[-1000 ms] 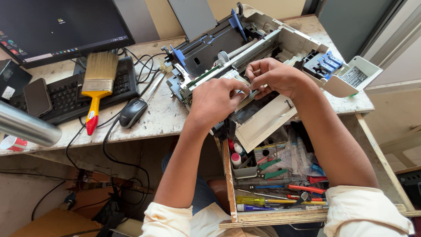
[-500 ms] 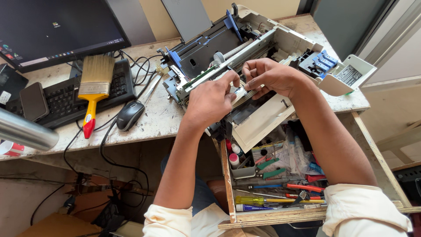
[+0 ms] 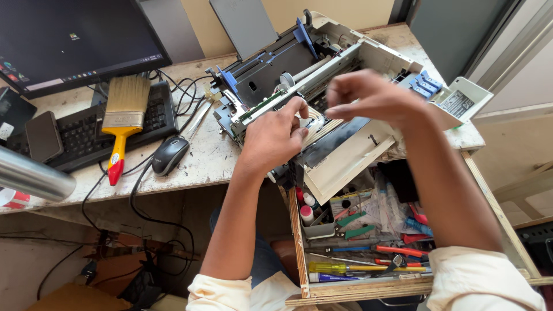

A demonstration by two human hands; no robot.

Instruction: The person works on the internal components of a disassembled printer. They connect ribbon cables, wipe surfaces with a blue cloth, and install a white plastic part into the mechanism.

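Lying opened near the worktop's (image 3: 190,167) front edge, the printer (image 3: 322,98) is being worked on above an open tool drawer (image 3: 357,247). The left hand (image 3: 273,138) is being pressed into its front, fingers (image 3: 299,106) pinched narrowly on a white ribbon cable (image 3: 317,124), apparently to steady it. The right hand (image 3: 374,98) is being held just above, fingers loosely curled, holding nothing.
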